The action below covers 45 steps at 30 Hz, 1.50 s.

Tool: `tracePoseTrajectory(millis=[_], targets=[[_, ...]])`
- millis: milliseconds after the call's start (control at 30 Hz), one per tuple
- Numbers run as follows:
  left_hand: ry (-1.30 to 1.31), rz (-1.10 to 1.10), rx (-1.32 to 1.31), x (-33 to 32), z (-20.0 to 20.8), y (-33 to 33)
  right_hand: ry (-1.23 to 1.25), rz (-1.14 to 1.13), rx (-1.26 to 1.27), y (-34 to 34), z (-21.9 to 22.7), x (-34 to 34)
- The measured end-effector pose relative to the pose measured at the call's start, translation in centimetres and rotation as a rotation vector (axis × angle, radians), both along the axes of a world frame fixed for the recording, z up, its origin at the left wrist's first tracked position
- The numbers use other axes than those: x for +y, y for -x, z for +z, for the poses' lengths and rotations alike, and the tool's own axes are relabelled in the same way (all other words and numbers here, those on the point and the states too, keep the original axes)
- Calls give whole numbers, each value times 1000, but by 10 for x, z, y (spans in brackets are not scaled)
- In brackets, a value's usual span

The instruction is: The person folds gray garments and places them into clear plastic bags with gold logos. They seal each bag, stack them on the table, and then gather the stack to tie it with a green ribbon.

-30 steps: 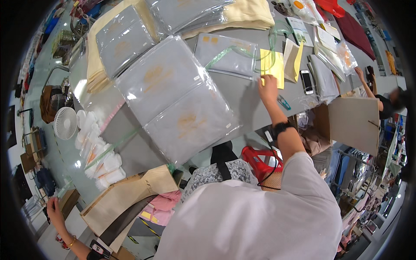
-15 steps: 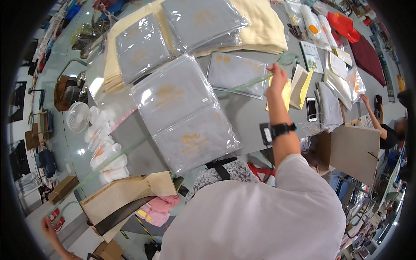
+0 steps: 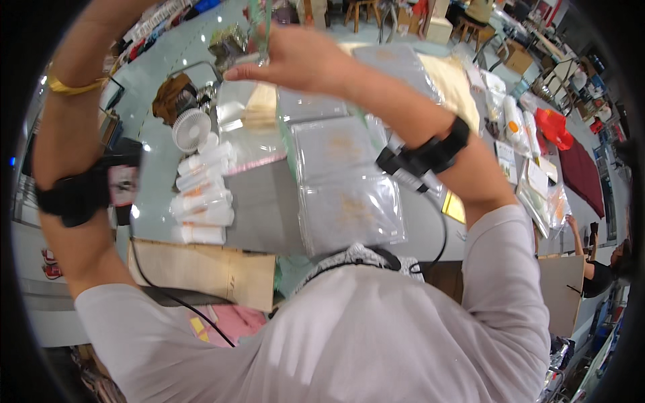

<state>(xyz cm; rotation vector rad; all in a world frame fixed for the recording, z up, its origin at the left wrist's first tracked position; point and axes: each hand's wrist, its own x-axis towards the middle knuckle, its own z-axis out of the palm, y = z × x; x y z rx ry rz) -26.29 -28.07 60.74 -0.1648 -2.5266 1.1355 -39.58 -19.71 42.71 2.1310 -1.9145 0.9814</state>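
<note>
Blurred by motion, my right hand (image 3: 295, 59) is raised over the far left of the table, its thumb stretched out. Its fingers are closed around a translucent green plastic strip (image 3: 259, 27). Part of the strip seems to hang down along the left side of the grey packs. My left hand (image 3: 111, 20) is lifted at the upper left, where the top edge cuts off its fingers. Below my right hand lies a stack of flat grey packs (image 3: 346, 164) in clear plastic bags with gold print. Further grey packs rest behind it on cream fabric (image 3: 453, 84).
Rolled white plastic bags (image 3: 205, 195) and a white fan (image 3: 191, 130) are at the left. An opened cardboard box (image 3: 201, 272) stands at the near edge. Red plastic (image 3: 554, 127) and maroon cloth (image 3: 584, 168) lie far right, where another person's hand (image 3: 572, 225) shows.
Both my arms have swung up. My left hand rose from the lower left to the top edge. My right hand moved left across the packs with the strip, which was stretched diagonally before.
</note>
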Motion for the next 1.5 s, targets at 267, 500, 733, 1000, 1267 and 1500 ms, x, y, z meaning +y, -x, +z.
tracePoseTrajectory(millis=[267,500,733,1000,1267,1500], targets=[[-1481,-192,1167,-70,-182,-71,-210,221,-650,-13,16,86],[-1993,-320,-165,23,-408,0,-282,308,-711,-75,22,84],[-2515,-553,-549,19,-433,10,-218,6,-369,41,1,66],[-2557,764,1191,26,-597,-69,-623,-498,-1089,257,-333,111],[-2413,828,992,52,-627,-42,-568,-508,-1661,120,-448,131],[-2322,990,889,19,-624,-49,-362,-462,-1447,109,-427,91]])
